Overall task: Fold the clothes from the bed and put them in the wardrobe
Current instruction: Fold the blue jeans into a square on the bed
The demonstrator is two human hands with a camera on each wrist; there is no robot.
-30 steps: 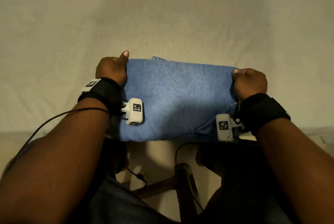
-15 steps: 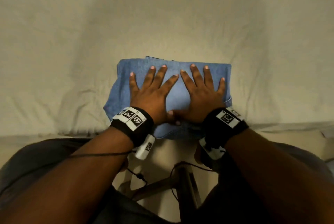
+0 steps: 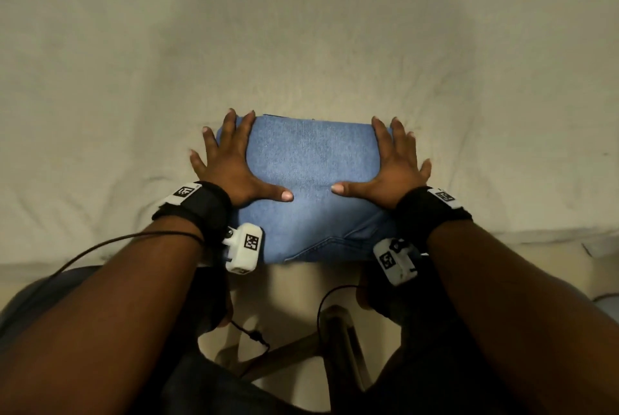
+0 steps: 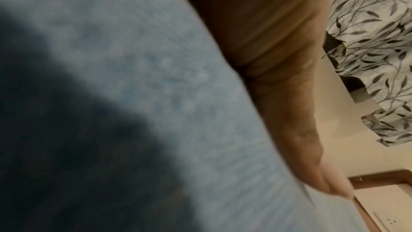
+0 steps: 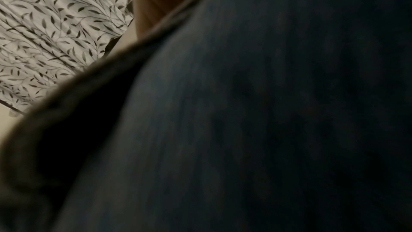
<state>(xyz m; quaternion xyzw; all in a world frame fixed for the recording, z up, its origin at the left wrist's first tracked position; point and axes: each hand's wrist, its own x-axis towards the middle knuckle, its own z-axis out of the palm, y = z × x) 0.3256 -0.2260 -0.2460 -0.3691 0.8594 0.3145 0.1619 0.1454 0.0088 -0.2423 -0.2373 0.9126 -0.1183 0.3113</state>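
Pale sheet across the bed [image 3: 301, 29], and at its near edge lies the folded jeans [image 3: 311, 163]. Left hand [image 3: 227, 167] and right hand [image 3: 395, 163] press flat, fingers spread, gripping nothing. Folding looks done; the wardrobe trip remains.

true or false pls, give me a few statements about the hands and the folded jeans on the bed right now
1. Both hands lie flat with straight fingers on the folded jeans. True.
2. The left hand pinches a corner of the denim and lifts it. False: it rests open along the left edge.
3. The right hand sits on the right edge, thumb pointing inward. True.
4. The jeans lie in the middle of the bed sheet, far from its edge. False: they sit at the near edge, by the person.
5. The jeans are red. False: light blue denim.
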